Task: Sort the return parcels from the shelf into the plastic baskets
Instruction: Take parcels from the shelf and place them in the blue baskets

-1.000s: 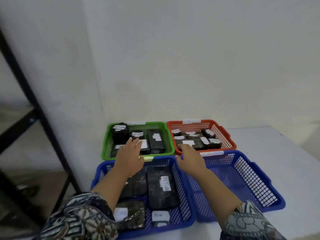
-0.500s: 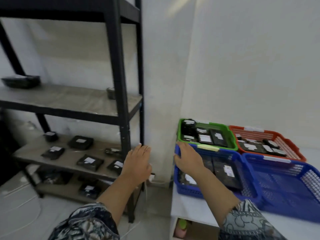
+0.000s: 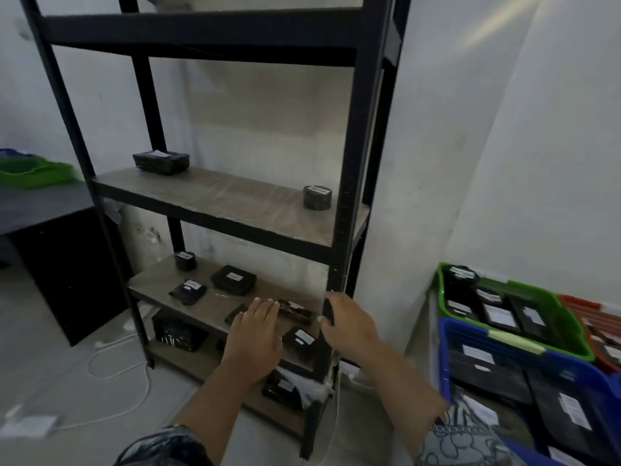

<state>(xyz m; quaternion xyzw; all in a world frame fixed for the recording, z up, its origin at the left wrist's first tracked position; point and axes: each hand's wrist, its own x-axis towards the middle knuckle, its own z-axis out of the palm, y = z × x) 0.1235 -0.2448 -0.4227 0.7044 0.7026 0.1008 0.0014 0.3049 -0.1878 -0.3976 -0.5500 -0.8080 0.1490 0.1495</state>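
Note:
A black metal shelf [image 3: 349, 169] with wooden boards stands ahead. Several black-wrapped parcels with white labels lie on it: a flat one [image 3: 161, 162] and a round one [image 3: 317, 197] on the upper board, more such as a square one [image 3: 233, 279] on the lower board. My left hand [image 3: 256, 334] hovers flat, fingers straight, over the lower board near a small parcel [image 3: 299, 339]. My right hand [image 3: 349, 326] is at the shelf's front post, fingers relaxed, holding nothing. The green basket [image 3: 568, 327], blue basket [image 3: 450, 361] and red basket [image 3: 601, 317] sit at the right, parcels inside.
A dark desk [image 3: 37, 210] at the left carries another green basket [image 3: 33, 171]. White cables [image 3: 114, 368] trail across the floor beside the shelf. More parcels lie on the bottom board [image 3: 282, 386]. White walls close in behind.
My view has swung left from the baskets to the shelf. Both hands moved from the baskets toward the lower shelf board, holding nothing throughout.

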